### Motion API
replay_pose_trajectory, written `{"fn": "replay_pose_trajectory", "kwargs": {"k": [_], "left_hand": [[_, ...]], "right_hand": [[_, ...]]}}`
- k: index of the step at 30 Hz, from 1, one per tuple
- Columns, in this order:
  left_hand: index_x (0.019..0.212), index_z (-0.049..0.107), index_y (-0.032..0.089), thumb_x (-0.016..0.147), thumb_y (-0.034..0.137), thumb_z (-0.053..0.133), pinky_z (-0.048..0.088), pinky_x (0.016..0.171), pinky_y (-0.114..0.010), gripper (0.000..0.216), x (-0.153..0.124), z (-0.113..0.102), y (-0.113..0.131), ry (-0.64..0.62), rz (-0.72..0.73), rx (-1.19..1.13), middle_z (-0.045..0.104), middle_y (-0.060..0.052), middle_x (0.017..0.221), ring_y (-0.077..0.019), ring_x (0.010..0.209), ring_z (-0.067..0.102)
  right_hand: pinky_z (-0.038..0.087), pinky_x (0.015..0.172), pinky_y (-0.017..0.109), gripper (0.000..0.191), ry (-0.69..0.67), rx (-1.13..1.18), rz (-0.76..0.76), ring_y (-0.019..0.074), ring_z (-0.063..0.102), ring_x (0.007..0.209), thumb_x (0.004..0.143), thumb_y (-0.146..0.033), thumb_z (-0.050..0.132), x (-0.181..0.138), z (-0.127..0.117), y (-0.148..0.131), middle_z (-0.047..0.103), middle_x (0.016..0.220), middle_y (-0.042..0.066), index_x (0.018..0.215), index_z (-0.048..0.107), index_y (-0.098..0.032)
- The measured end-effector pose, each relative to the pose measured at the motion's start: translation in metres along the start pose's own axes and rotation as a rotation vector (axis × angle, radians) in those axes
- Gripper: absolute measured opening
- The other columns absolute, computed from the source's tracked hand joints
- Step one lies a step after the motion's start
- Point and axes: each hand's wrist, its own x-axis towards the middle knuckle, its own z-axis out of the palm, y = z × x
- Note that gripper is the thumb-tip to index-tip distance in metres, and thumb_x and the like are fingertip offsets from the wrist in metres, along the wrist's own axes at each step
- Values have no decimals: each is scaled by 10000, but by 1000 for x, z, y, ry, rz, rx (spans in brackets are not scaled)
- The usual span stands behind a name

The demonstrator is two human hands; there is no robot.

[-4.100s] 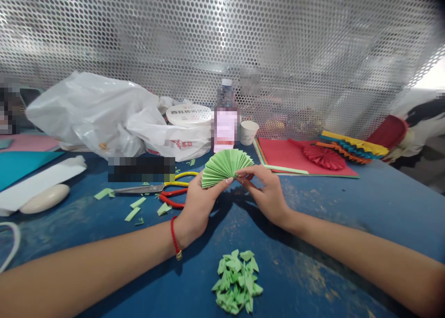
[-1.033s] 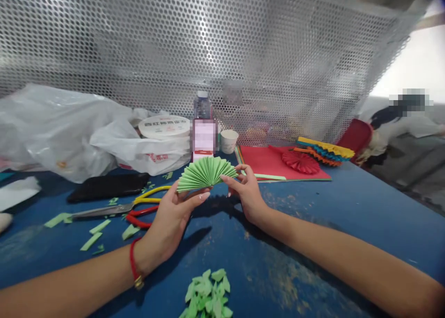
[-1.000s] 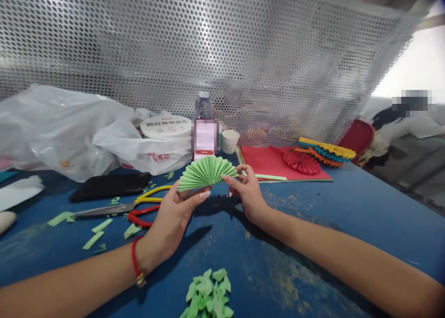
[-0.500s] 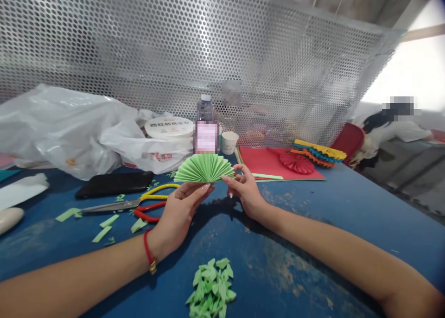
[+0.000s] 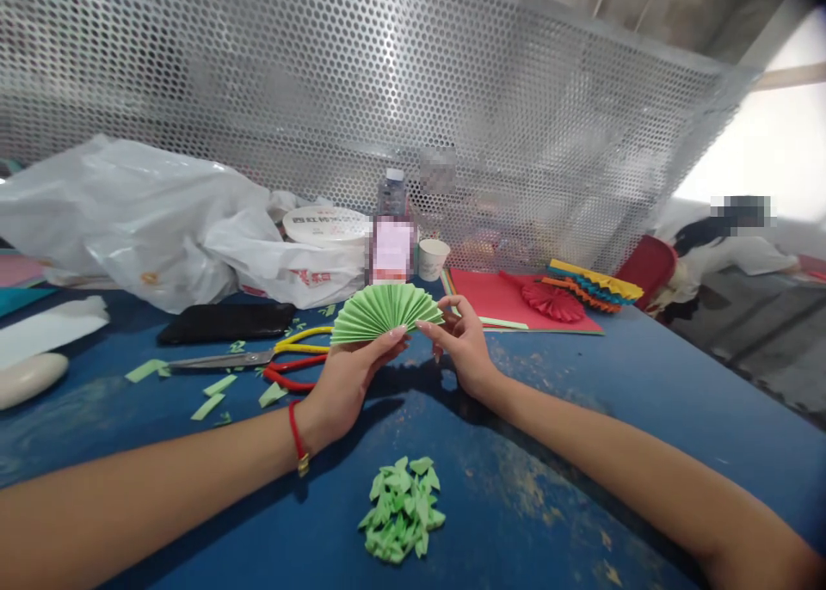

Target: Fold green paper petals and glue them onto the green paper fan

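A pleated green paper fan (image 5: 385, 311), spread into a half-round, is held up over the blue table. My left hand (image 5: 352, 379) pinches it at the bottom centre, with the thumb in front. At its right edge, my right hand (image 5: 465, 347) grips the outer folds between thumb and fingers. Scissors (image 5: 258, 359) with one yellow and one red handle lie beside my left hand, partly hidden by it. Small green paper scraps (image 5: 401, 511) form a heap between my forearms. Several green strips (image 5: 210, 406) are scattered near the scissors.
A black phone (image 5: 225, 323) and white plastic bags (image 5: 161, 229) lie at the left. A lit phone (image 5: 392, 250) stands before a bottle (image 5: 392, 193) and paper cup (image 5: 433, 260). Red paper (image 5: 483, 289) carries folded paper pieces (image 5: 594, 285). A person (image 5: 729, 242) sits far right.
The fan has tilted slightly, its left side lower, and its pleats have opened a little differently. Both hands still hold it. The whole view has shifted slightly.
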Motion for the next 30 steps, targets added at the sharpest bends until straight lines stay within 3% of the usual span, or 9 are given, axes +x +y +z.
{"fn": "replay_pose_trajectory", "kwargs": {"k": [4, 9, 13, 15, 17, 19, 21, 25, 30], "left_hand": [[897, 764, 148, 663, 270, 871, 562, 852, -271, 285, -1, 2, 0, -42, 24, 77, 782, -64, 1004, -172, 895, 709], [850, 746, 145, 656, 284, 863, 536, 672, -245, 266, -2, 1, -2, -79, 74, 175, 752, -38, 816, -139, 679, 655], [651, 725, 131, 601, 276, 863, 489, 555, -270, 206, -4, -1, -6, -149, 36, 250, 681, -39, 586, -148, 527, 594], [560, 700, 144, 585, 263, 853, 480, 538, -293, 196, -5, -1, -9, -186, 11, 279, 665, -45, 547, -156, 491, 576], [497, 667, 169, 586, 266, 847, 479, 539, -309, 223, -6, -1, -10, -181, 5, 306, 652, -43, 523, -163, 475, 566], [445, 633, 187, 594, 267, 842, 486, 543, -321, 269, -8, 0, -10, -174, -5, 336, 631, -41, 492, -170, 463, 560], [421, 615, 192, 603, 258, 837, 495, 544, -329, 294, -9, 1, -10, -178, -20, 365, 620, -45, 475, -174, 454, 561], [456, 609, 180, 626, 286, 835, 504, 543, -337, 302, -8, 1, -13, -200, -45, 413, 660, -65, 534, -182, 469, 595], [460, 615, 184, 594, 305, 863, 540, 637, -357, 307, -6, -4, -20, -226, -27, 460, 675, -71, 546, -222, 559, 668]], "right_hand": [[496, 597, 242, 407, 24, -56, -94, 132, 603, 701, 731, -407, 786, 0, -4, 2, 632, 837, -31, 961, 492, -243], [484, 800, 331, 219, 202, -430, -437, 186, 609, 908, 857, -353, 637, 2, -16, -15, 629, 978, 41, 1015, 563, -221], [465, 750, 327, 37, -69, -735, -760, 178, 606, 786, 876, -221, 612, 13, 13, -60, 653, 818, 24, 862, 646, -225], [470, 759, 324, 67, -369, -868, -704, 178, 631, 784, 862, -207, 621, 24, 46, -77, 690, 820, 13, 859, 681, -238], [460, 757, 324, 95, -676, -1041, -564, 198, 635, 798, 730, -183, 736, 39, 84, -78, 708, 812, 9, 800, 705, -240], [436, 666, 299, 190, -811, -1111, -327, 167, 586, 637, 587, -63, 781, 54, 120, -61, 626, 605, -10, 613, 658, -205], [413, 601, 282, 367, -847, -1104, -140, 140, 528, 530, 405, 45, 812, 66, 147, -36, 463, 417, -63, 443, 539, -198], [386, 536, 256, 475, -767, -1050, -137, 114, 492, 476, 341, 22, 875, 74, 171, 4, 355, 350, -105, 406, 464, -208], [391, 549, 280, 536, -729, -1074, -213, 145, 537, 489, 319, 61, 866, 61, 172, -2, 308, 334, -96, 393, 412, -216]]}}
